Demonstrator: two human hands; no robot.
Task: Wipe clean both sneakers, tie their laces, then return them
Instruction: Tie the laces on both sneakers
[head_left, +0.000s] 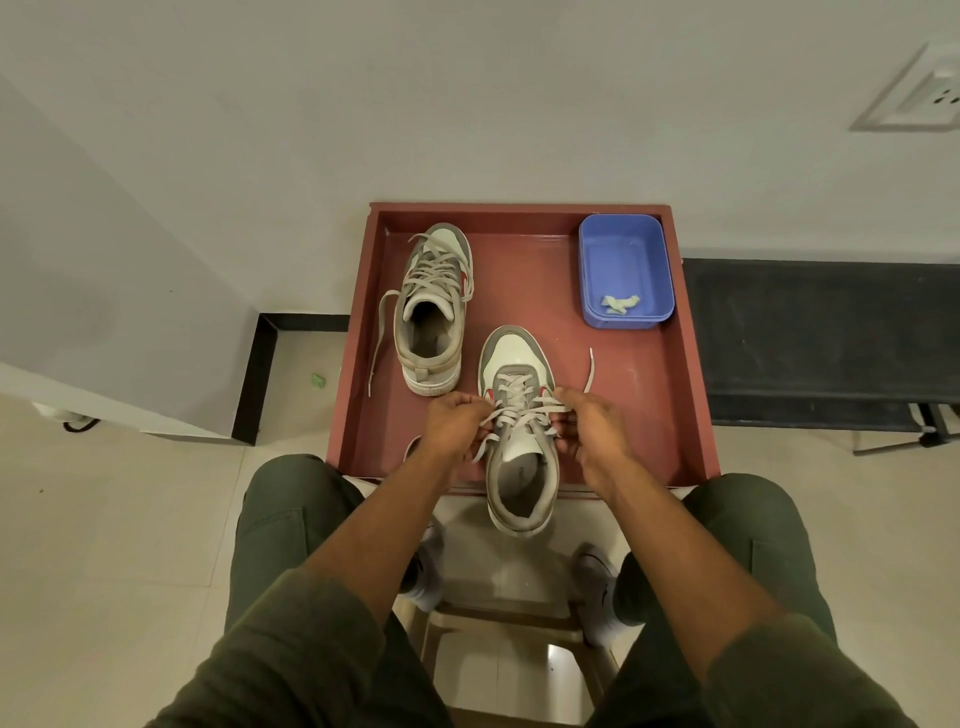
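Head view looks down at a red-brown square tray (675, 395), the surface that holds the shoes. The near grey and white sneaker (519, 441) lies with its toe pointing away from the person and its heel hanging over the tray's near edge. Its long line runs straight out between the two hands.

The left hand (451, 423) is on the shoe's left side and the right hand (589, 431) is on its right side. Both are just as near to it. The fingers of each hand are curled and pinch the pale flat laces (519, 410) where they cross over the tongue. One loose lace end (589, 371) sticks out past the right hand, up and to the right.

So the laces sit right between the hands, and each hand would pull out to its own side to make the knot. I think this shoe is being tied now.

The other grey and white sneaker (434, 312) stands farther back on the left, apart from the hands. Its laces are loose, and one trails down over the tray's left side. It looks not yet tied.

A blue plastic tub (626, 244) sits in the far right corner with a small crumpled pale wipe (619, 304) in it.
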